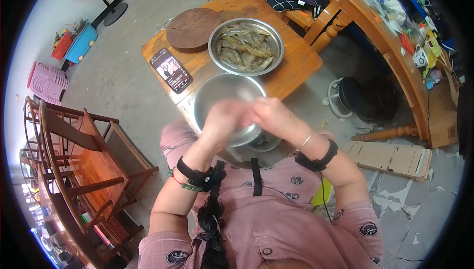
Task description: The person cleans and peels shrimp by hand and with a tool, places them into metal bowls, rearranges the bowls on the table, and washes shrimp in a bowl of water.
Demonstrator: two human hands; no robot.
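My left hand (223,118) is over an empty-looking steel bowl (206,92) at the table's near edge. Motion blurs its fingers, so their closure is unclear. Beside it, my right hand (274,116) has its fingers curled together, meeting the left hand above the bowl. Whatever is between them is hidden or too small to name. Just beyond stands a second steel bowl (280,46), filled with raw grey shrimp (245,49). Lower down, partly covered by my right hand and forearm, another container (265,143) shows below the near bowl.
On the wooden table (296,66) lie a round wooden chopping board (193,28) and a phone (170,70) with a lit screen. A wooden chair (94,170) stands at left, a black-seated stool (348,98) at right. Flat cardboard (390,159) lies on the floor.
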